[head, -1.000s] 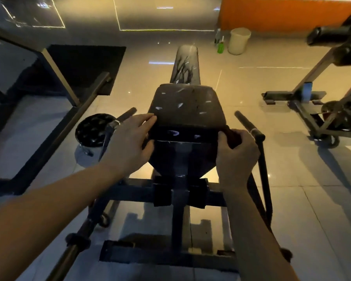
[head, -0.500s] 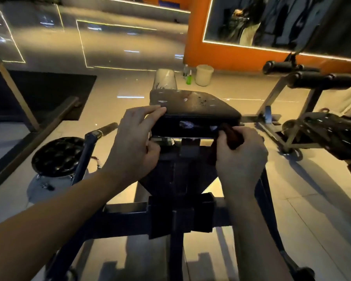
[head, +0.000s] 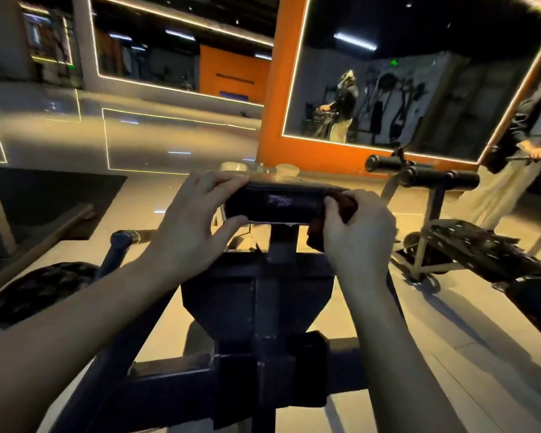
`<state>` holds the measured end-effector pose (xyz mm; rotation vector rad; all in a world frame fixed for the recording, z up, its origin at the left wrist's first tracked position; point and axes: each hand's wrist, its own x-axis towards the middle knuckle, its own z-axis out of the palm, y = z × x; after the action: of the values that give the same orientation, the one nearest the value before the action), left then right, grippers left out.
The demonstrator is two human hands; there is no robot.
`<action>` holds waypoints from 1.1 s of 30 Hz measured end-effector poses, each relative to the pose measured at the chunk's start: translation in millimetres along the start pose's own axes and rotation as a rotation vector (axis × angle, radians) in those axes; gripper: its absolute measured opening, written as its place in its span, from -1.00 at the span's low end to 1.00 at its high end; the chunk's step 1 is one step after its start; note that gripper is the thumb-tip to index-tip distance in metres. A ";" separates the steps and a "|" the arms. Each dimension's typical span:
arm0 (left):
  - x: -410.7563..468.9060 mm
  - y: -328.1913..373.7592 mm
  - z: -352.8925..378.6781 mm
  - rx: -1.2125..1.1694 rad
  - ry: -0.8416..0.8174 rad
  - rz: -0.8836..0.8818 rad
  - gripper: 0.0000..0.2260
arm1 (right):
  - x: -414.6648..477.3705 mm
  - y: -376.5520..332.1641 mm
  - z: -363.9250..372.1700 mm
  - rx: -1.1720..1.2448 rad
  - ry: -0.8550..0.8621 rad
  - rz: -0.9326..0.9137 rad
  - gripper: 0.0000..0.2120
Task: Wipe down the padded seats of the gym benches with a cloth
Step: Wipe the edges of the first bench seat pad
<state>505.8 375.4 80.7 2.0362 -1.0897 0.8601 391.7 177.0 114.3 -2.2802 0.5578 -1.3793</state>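
I see the padded seat [head: 281, 203] almost edge-on, straight ahead, sitting on its dark steel frame [head: 256, 304]. My left grip [head: 194, 226] clasps the seat's near-left corner, fingers curled over the top and thumb tucked underneath. My right grip [head: 356, 232] is closed around a dark reddish cloth [head: 347, 204], pressing it against the right end of the seat's front edge — part of the cloth hangs just below the pad. A weight plate [head: 41, 292] lies on the floor to the left. A second machine with roller pads [head: 419, 173] stands to the right, well apart.
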 end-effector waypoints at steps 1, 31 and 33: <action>1.1 -1.7 0.7 -0.001 0.000 0.004 -0.47 | 0.4 2.9 0.0 0.004 0.010 0.014 -0.78; 1.1 -6.3 -5.3 -0.063 -0.048 0.000 -0.46 | -7.1 5.2 7.9 -0.050 0.009 0.012 -0.83; 1.3 -6.5 -6.4 -0.061 -0.058 0.000 -0.45 | -25.0 -29.8 23.2 0.038 -0.050 -0.083 -0.85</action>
<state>510.5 382.7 83.7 2.0218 -1.1341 0.7630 405.4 218.4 102.3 -2.3236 0.4218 -1.3552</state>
